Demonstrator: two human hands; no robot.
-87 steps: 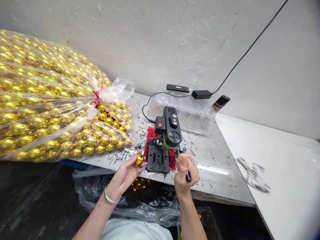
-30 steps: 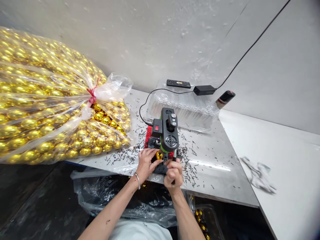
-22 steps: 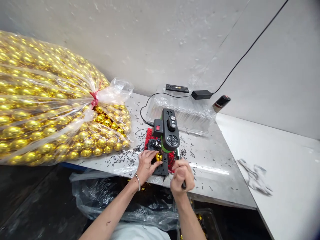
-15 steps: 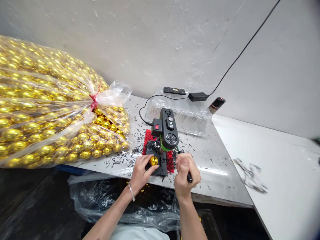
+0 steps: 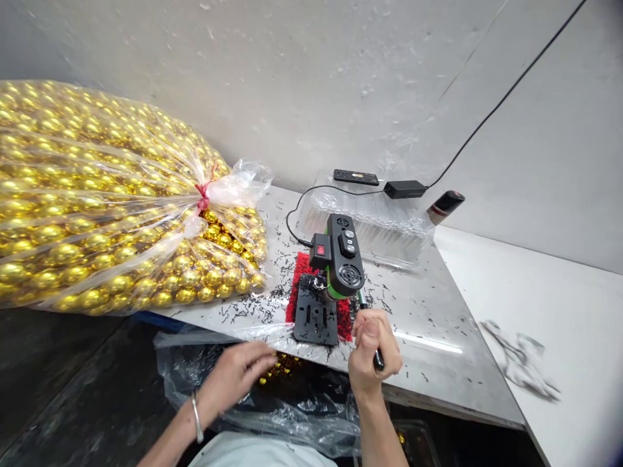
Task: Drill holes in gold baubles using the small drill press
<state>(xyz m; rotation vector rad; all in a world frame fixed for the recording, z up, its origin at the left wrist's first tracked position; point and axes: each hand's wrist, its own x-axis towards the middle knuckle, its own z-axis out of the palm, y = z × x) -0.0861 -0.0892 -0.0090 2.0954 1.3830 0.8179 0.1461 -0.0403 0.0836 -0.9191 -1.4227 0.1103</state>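
My right hand (image 5: 374,350) is wrapped around the black lever handle (image 5: 378,360) of a small bench drill press (image 5: 344,256). The press has a black body with a round vent, buttons and a red switch, and stands on a slotted black base plate (image 5: 316,318). No ball lies on that plate. Left of the plate and below the table's front edge, my left hand (image 5: 238,373) hovers, slightly blurred, over an open clear plastic bag (image 5: 292,421). Its fingers are stretched with the thumb apart, and no ball shows between them. Inside the bag are gold balls (image 5: 277,371).
A big tied bag of gold balls (image 5: 97,220) fills the left side. Black shavings lie scattered around a red mat (image 5: 344,318). Behind stand a clear plastic tray (image 5: 389,246), a power adapter (image 5: 405,189), a phone-like black slab (image 5: 355,177) and a dark can (image 5: 445,206). White gloves (image 5: 523,360) lie right.
My left hand has left the base plate, moving left and down to the bag. The gold ball is gone from the plate. My right hand still grips the lever. The view has shifted slightly.
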